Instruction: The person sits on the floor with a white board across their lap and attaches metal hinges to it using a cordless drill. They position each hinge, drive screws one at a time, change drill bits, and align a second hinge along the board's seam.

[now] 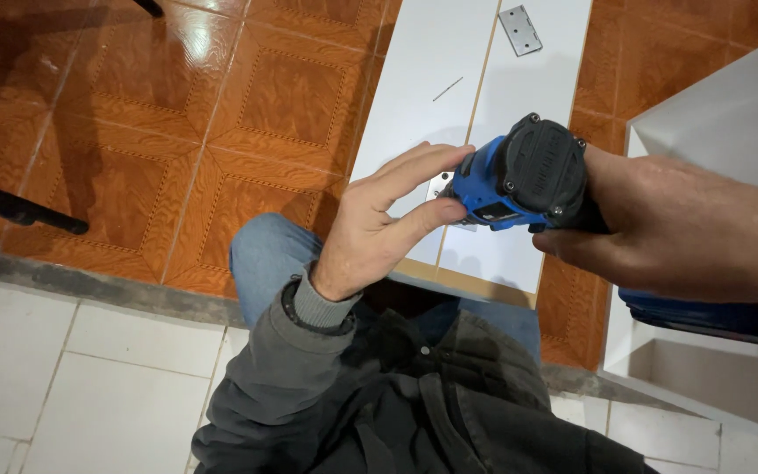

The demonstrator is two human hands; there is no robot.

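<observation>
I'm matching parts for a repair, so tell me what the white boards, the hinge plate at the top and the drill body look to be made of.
White boards: likely laminated chipboard; smooth matte white faces, a tan raw edge at the near end. Hinge plate: metal, dull silver-grey with screw holes. Drill, in the right hand: moulded plastic, glossy blue shell, black textured rear cap with screws.

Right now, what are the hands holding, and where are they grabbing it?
The right hand holds a blue and black cordless power drill by its handle. The left hand holds nothing; its fingertips steady the drill's front end over the white board.
</observation>
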